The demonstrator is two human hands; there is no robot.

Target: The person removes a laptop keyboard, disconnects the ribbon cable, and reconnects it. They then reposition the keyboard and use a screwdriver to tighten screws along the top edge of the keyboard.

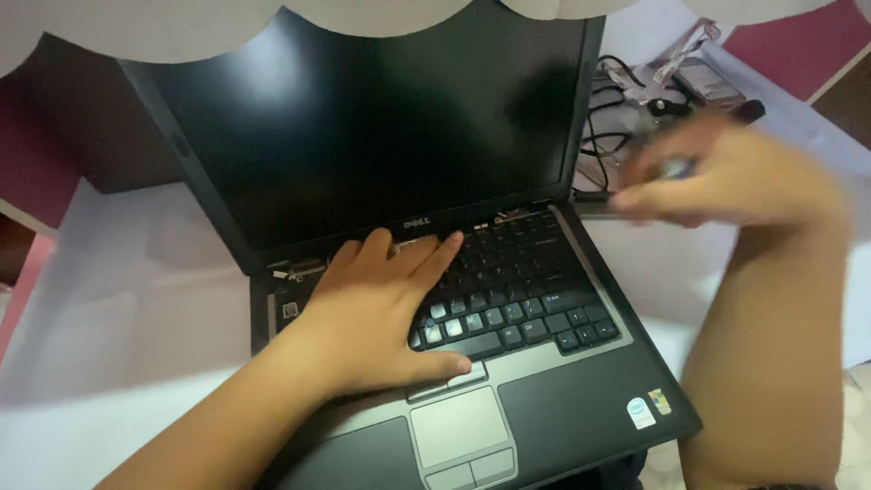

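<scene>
Black and grey, the open laptop is lying on the white table with the left hand pressing flat and open on its keyboard, seemingly steadying it, while the blurred right hand is hovering beside the screen's edge (grip impossible to tell) near loose cables

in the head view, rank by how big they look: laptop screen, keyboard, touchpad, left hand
1. laptop screen
2. keyboard, partly covered by the hand
3. left hand, close to the keyboard in apparent size, so unsure
4. touchpad
</scene>
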